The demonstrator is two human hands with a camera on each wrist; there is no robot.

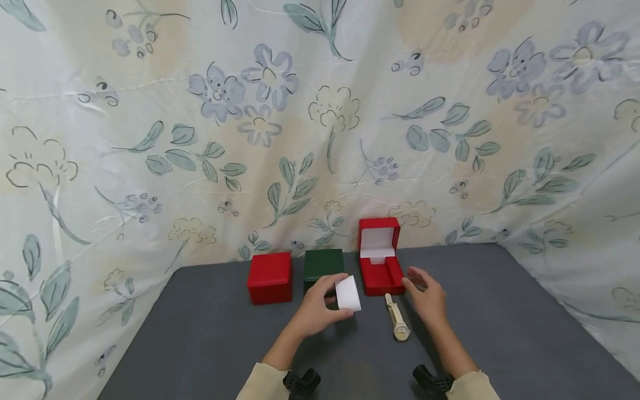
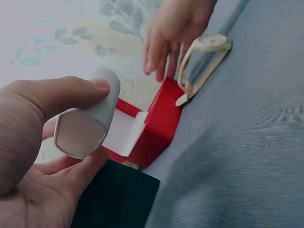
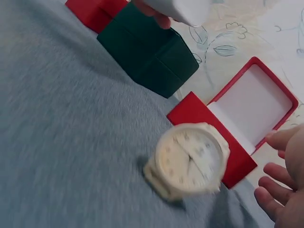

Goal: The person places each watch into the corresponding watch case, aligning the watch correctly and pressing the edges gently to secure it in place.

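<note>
My left hand (image 1: 316,311) pinches a small white watch cushion (image 1: 348,293) between thumb and fingers, raised in front of the green box. The left wrist view shows the cushion (image 2: 81,134) as a rounded roll with a flat end. My right hand (image 1: 430,300) holds nothing, its fingers loosely bent beside the right side of an open red box (image 1: 377,282) with a white-lined lid. A cream wristwatch (image 1: 398,322) lies on the table in front of that box. Its round dial (image 3: 190,159) shows large in the right wrist view.
A closed dark green box (image 1: 324,261) stands left of the open one, partly behind my left hand. Farther left is a closed red box (image 1: 270,279). All sit on a grey table (image 1: 200,328), with a floral curtain (image 1: 300,139) along its back edge.
</note>
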